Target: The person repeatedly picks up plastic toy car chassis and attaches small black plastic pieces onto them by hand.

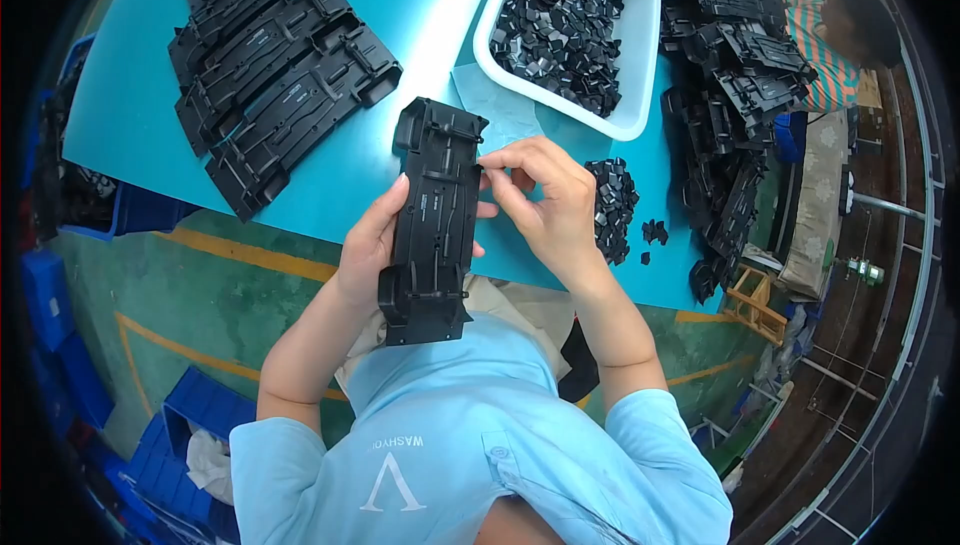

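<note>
My left hand (372, 240) is wrapped round a long black moulded plastic panel (436, 215), held up over the near edge of the table. Some of its fingertips come out past the panel's right side. At the upper right edge of the panel, my right hand (545, 200) pinches with thumb and forefinger. Whatever lies between those fingertips is too small to make out. Just right of that hand, a pile of small black plastic clips (614, 207) lies on the turquoise table (330, 207), with a few loose ones (654, 232) beside it.
A white tub (640, 95) full of small black pieces stands at the far middle. Overlapping black panels (290, 95) lie at the left, and another heap of panels (740, 75) at the right. Another person (835, 35) is at the far right. Blue crates (190, 435) stand on the floor.
</note>
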A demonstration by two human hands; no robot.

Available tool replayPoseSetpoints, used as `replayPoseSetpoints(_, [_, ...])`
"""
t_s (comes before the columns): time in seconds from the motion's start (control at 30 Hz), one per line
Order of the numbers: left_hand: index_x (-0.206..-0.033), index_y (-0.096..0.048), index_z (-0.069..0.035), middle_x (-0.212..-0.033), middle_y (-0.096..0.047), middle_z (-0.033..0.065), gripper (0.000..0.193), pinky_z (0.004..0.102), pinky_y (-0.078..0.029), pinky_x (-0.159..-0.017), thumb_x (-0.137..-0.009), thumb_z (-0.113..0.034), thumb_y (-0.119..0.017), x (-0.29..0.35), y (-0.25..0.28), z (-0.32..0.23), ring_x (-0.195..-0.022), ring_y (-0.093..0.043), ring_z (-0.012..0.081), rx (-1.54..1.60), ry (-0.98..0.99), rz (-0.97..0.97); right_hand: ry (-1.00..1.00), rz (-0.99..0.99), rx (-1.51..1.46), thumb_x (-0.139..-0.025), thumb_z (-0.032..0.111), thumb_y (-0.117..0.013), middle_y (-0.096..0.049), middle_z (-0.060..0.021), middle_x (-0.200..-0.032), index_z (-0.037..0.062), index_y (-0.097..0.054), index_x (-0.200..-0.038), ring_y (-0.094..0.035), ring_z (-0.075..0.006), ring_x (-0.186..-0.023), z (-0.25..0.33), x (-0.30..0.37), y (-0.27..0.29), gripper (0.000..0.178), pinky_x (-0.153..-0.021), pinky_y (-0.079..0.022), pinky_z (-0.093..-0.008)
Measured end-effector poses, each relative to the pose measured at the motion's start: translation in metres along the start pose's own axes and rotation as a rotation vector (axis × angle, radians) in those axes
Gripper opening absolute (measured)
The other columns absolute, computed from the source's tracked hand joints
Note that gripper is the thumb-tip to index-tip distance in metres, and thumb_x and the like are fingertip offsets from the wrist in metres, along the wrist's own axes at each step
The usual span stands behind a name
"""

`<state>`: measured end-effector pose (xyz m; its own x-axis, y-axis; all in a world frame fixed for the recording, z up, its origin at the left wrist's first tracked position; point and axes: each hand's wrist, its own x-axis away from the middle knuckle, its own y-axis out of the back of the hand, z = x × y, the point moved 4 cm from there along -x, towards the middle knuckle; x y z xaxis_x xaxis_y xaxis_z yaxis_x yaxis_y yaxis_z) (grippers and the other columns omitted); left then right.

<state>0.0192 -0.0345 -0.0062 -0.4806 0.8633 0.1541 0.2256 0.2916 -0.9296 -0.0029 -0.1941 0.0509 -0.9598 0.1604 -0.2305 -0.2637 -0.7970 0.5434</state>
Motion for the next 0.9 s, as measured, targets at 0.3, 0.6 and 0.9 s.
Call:
replayPoseSetpoints(0.3, [-0.139,-0.037,0.005,-0.123,-0.057,0.0249,0.061,0.0368,-0.06,-0.077,-0.103,-0.04,-0.017,0.002,0.001,0.002,-0.093,-0.068,0.0297,0.003,-0.005,-0.023,-0.039,0.044,0.041,-0.076,-0.004,-0.068,-0.065,-0.0042,-0.08,0.0021,-0.069,-0.089,-0.056,-0.0084,-0.06,0.005,-0.004,0.001,0.015,-0.056,-0.046,-0.022])
replayPoseSetpoints(0.6, [-0.139,-0.037,0.005,-0.123,-0.057,0.0264,0.061,0.0358,-0.06,-0.075,-0.103,-0.041,-0.02,0.003,-0.002,0.001,-0.092,-0.068,0.0293,-0.046,-0.009,-0.037,-0.055,0.01,0.005,-0.075,-0.002,-0.07,-0.066,-0.004,-0.078,0.0018,-0.07,-0.084,-0.057,-0.0089,-0.061,0.002,-0.002,0.0,0.01,-0.056,-0.046,-0.0221])
replayPoseSetpoints(0.9, [-0.139,-0.035,0.006,-0.124,-0.055,0.0282,0.064,0.0369,-0.06,-0.072,-0.102,-0.045,-0.021,0.003,-0.009,-0.002,-0.093,-0.067,0.0323,-0.025,0.006,-0.155,0.001,-0.054,-0.073,-0.075,-0.001,-0.073,-0.066,-0.0098,-0.079,0.0009,-0.071,-0.09,-0.066,-0.0176,-0.063,-0.003,0.004,-0.001,0.016,-0.056,-0.052,-0.0282])
